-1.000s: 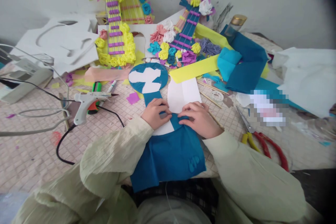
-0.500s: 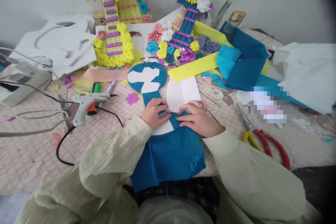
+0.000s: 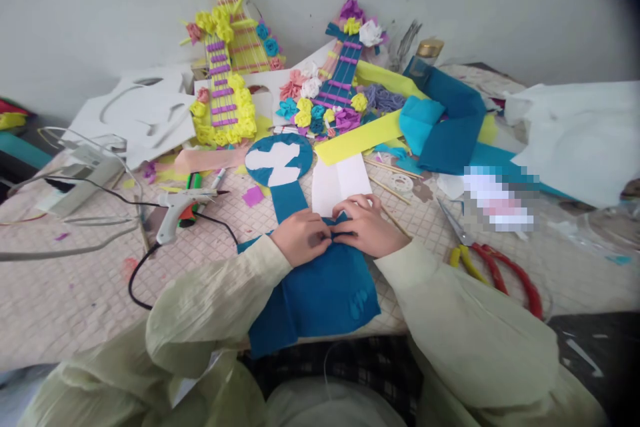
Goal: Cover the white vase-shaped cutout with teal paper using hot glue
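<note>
A sheet of dark blue crepe paper (image 3: 330, 293) hangs over the near table edge. Its upper part is bunched between my two hands, which nearly meet at the fingertips. My left hand (image 3: 303, 238) is closed on the paper, its thumb hidden below the curled fingers. With bent fingers, my right hand (image 3: 370, 223) pinches the same fold from the other side. Beyond them lies a blue-covered cutout with a round head (image 3: 253, 170) and a narrow neck (image 3: 290, 202), white showing in the circle. A creased white sheet (image 3: 345, 183) sits just past my right fingers.
Left of my hands are a hot glue gun (image 3: 175, 210) with its cord and a power strip (image 3: 80, 177). To the right lie scissors (image 3: 467, 237) with red-and-yellow handles. Behind stand flower-trimmed paper guitars (image 3: 225, 97), a yellow strip (image 3: 357, 137) and folded blue paper (image 3: 450, 120).
The blue crepe paper has been drawn up over the white area between my hands, and my fingers have come closer together. The view has shifted slightly.
</note>
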A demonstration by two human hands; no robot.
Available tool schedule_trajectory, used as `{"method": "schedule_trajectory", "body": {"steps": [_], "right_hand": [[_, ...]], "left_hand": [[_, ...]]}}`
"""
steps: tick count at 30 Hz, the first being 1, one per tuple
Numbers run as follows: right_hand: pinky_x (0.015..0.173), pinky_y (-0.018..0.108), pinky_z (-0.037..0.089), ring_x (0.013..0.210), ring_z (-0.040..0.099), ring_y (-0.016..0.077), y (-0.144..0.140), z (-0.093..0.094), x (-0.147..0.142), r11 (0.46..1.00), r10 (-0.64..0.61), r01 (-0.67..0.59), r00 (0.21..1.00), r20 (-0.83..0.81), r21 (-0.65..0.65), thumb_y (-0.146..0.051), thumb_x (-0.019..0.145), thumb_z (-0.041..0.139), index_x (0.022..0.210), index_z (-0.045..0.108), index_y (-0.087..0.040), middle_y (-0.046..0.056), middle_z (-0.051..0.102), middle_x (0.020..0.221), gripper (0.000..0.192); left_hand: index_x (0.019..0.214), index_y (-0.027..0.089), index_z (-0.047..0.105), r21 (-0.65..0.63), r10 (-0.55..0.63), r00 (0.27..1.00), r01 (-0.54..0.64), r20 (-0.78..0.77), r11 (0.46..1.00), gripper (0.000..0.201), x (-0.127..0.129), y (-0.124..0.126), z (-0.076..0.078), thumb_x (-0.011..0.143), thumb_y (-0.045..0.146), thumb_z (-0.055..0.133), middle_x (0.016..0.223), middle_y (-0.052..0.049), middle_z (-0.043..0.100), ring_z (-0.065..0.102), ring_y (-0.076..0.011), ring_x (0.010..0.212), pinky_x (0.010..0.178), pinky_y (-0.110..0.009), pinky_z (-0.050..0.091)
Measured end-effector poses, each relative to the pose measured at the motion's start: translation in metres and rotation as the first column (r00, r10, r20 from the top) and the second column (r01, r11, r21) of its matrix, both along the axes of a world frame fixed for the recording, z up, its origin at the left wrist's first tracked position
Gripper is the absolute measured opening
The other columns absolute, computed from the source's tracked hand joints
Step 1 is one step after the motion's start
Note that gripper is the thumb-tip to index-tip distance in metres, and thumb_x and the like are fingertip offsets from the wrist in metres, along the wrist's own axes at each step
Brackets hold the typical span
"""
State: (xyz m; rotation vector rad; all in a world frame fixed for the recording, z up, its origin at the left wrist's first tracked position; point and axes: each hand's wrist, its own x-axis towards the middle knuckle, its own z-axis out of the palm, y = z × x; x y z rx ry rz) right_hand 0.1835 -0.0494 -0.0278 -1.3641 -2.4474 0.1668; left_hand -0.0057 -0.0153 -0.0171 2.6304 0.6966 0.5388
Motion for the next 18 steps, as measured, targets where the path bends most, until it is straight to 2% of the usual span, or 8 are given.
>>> {"method": "schedule_trajectory", "body": {"steps": [3,9,15,18], "right_hand": [[0.085,0.041,0.018,0.105,0.040,0.0211,0.0004,-0.0012,-0.0004,1.000,-0.002,0.002,1.000,-0.007,0.005,-0.033,0.076,0.061,0.076,0.068,-0.030,0.000,0.058,0.102,0.008],[0.085,0.041,0.015,0.106,0.036,0.0219,0.0025,-0.0073,-0.0001,1.000,0.004,-0.004,0.999,-0.037,-0.003,-0.034,0.073,0.064,0.076,0.069,-0.030,0.001,0.056,0.103,0.007],[0.084,0.041,0.016,0.106,0.036,0.0225,0.0039,-0.0097,0.0004,1.000,-0.008,0.007,0.998,-0.066,-0.014,-0.035,0.073,0.064,0.079,0.069,-0.031,0.002,0.056,0.103,0.009],[0.083,0.041,0.017,0.106,0.036,0.0230,0.0039,-0.0089,0.0002,1.000,-0.014,0.013,0.997,-0.070,-0.016,-0.035,0.071,0.066,0.079,0.069,-0.032,0.002,0.056,0.103,0.009]], "left_hand": [[0.070,0.017,0.058,-0.027,0.040,0.998,-0.041,-0.058,0.999,0.001,0.0033,-0.0048,-0.0047,0.070,0.017,0.059,0.071,-0.002,0.060,0.054,-0.0141,0.068,0.066,-0.025,0.044],[0.071,0.017,0.056,-0.057,0.129,0.985,-0.136,-0.111,0.989,0.006,0.0051,-0.0078,-0.0072,0.066,0.018,0.059,0.066,0.000,0.055,0.052,-0.0136,0.067,0.066,-0.025,0.043],[0.076,0.018,0.046,-0.057,0.211,0.970,-0.219,-0.120,0.974,0.019,0.0061,-0.0107,-0.0075,0.064,0.022,0.060,0.063,0.002,0.049,0.049,-0.0136,0.063,0.060,-0.024,0.041],[0.077,0.018,0.044,-0.002,0.267,0.953,-0.270,-0.139,0.963,0.026,0.0063,-0.0110,-0.0067,0.062,0.027,0.062,0.066,0.002,0.048,0.049,-0.0147,0.065,0.062,-0.026,0.041]]}}
